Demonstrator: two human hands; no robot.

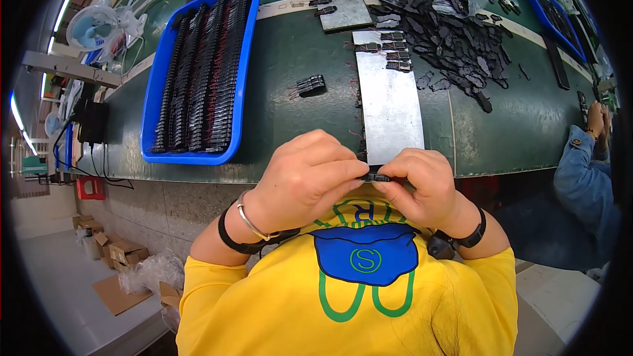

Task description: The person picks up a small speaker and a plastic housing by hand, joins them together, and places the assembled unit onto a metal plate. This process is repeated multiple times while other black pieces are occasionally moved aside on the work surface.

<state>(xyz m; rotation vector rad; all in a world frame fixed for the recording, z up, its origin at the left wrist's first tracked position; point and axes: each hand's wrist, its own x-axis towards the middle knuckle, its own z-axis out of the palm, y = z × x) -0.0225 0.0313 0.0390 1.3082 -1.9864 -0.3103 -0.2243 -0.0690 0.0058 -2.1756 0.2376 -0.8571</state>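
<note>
Close to my chest, at the table's front edge, a small black plastic part (378,177) sits between my two hands. My right hand (425,181) pinches its right end between thumb and fingers. The fingertips of my left hand (306,168) are closed at its left end and partly hide it. Just beyond my hands lies a bare metal plate (392,112), with several black parts (397,55) with thin wires near its far end. More wired parts line its left edge. A small cluster of similar black parts (310,86) rests on the green table to the left.
A blue tray (245,59) packed with rows of black parts with red wires stands at the left. Flat black pieces (461,53) are heaped at the far right, by a plastic bag. Another metal plate (343,3) lies farther back. A co-worker's denim sleeve (580,165) shows at right.
</note>
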